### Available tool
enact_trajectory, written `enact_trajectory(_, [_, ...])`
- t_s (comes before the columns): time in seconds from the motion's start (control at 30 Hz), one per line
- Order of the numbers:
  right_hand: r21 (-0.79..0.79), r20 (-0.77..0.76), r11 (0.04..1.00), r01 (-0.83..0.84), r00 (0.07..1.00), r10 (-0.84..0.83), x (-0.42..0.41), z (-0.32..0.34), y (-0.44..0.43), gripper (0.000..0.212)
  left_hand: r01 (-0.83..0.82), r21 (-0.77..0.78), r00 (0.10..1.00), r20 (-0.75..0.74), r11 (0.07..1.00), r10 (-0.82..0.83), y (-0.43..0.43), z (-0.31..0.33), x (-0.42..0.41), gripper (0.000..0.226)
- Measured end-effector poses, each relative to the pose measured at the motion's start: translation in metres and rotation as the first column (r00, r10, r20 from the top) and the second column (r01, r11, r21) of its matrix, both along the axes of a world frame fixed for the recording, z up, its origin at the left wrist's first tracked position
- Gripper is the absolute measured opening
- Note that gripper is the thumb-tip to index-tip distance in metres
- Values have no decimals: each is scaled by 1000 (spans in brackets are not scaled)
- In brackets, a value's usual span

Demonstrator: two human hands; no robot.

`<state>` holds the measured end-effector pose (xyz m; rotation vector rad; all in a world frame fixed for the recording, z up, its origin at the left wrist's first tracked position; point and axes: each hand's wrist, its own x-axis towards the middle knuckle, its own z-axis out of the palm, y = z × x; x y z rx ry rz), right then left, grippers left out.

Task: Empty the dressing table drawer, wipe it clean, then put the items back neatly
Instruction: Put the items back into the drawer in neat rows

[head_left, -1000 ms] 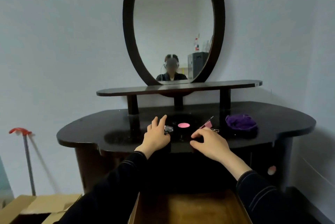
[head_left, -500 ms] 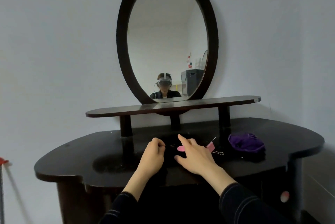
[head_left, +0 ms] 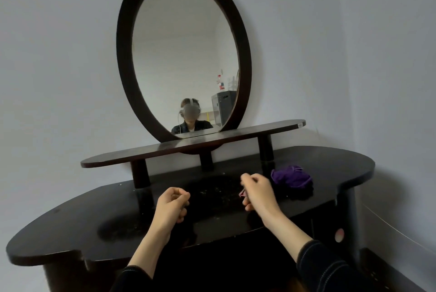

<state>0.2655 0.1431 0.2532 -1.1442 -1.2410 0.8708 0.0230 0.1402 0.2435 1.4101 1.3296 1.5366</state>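
Probably at put-back stage. Pinching pink clip (head_left: 242, 193) in right grip (head_left: 258, 191), just above counter (head_left: 70, 232). Curling left grip (head_left: 173, 202) tight; cannot tell what sits inside. Purple cloth (head_left: 291, 177) lying right of right grip. Drawer out of view; refilling seemingly left to do.

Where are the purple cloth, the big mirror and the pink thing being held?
purple cloth (head_left: 291, 177), head view, middle of the crumpled heap.
mirror (head_left: 184, 55), head view, centre of the glass.
pink clip (head_left: 242, 193), head view, the pink end that shows.
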Motion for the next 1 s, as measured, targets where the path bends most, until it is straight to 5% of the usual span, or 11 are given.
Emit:
enact_trajectory(0.13, [6, -117, 989, 149, 982, -147, 19, -4, 6, 11, 3, 2, 1000, -5, 1000, -3, -1, 0, -1, 9])
enact_trajectory(0.37, [-63, 206, 963, 263, 947, -246, 13, 5, 21, 44, 4, -11, 1000, 3, 1000, -3, -3, 1, 0, 12])
enact_trajectory(0.47, [-75, 360, 933, 353, 882, -305, 8, 4, 27, 38, 16, -15, 1000, 7, 1000, -16, -5, 3, 0, 12])
enact_trajectory(0.67, [-52, 348, 884, 464, 838, -419, 0, 5, 32, 22, 28, -20, 999, 15, 999, -28, -6, 5, 3, 12])
enact_trajectory(0.83, [20, -16, 989, 148, 989, -148, 13, 2, 20, 18, 44, -31, 998, 53, 999, -42, -12, 5, 4, 12])
enact_trajectory(1.0, [11, -309, 964, -264, 916, 255, 24, 8, -18, 21, 82, -21, 987, 143, 996, -78, -37, 9, 11, 15])
